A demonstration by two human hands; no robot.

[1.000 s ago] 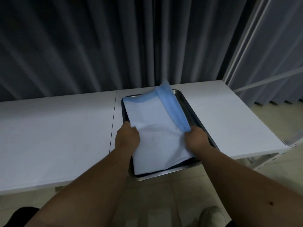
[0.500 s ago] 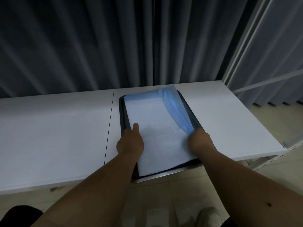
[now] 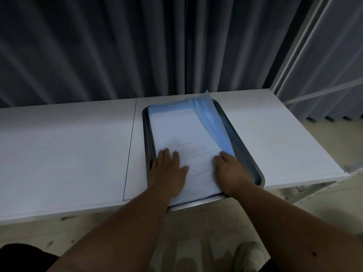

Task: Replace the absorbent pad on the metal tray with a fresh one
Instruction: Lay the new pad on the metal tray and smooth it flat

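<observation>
A white absorbent pad (image 3: 184,132) with blue backing lies in the metal tray (image 3: 249,154) on the white table. Its right edge is folded over, showing a blue strip (image 3: 211,122) that runs from the far corner to my right hand. My left hand (image 3: 169,169) lies flat, palm down, on the pad's near left part, fingers spread. My right hand (image 3: 229,169) rests on the pad's near right part, its fingers curled at the folded blue edge; whether they pinch it I cannot tell. The tray's near end hangs a little over the table's front edge.
The white table (image 3: 68,150) stretches left, with a seam (image 3: 130,146) beside the tray. Dark curtains (image 3: 137,46) hang behind it. A white metal frame (image 3: 294,55) stands at the right. Below are a tiled floor and a shoe (image 3: 249,256).
The pad has been lowered and spread flatter into the tray. My left hand went from gripping the pad's edge to pressing flat on it. The folded blue strip lies lower.
</observation>
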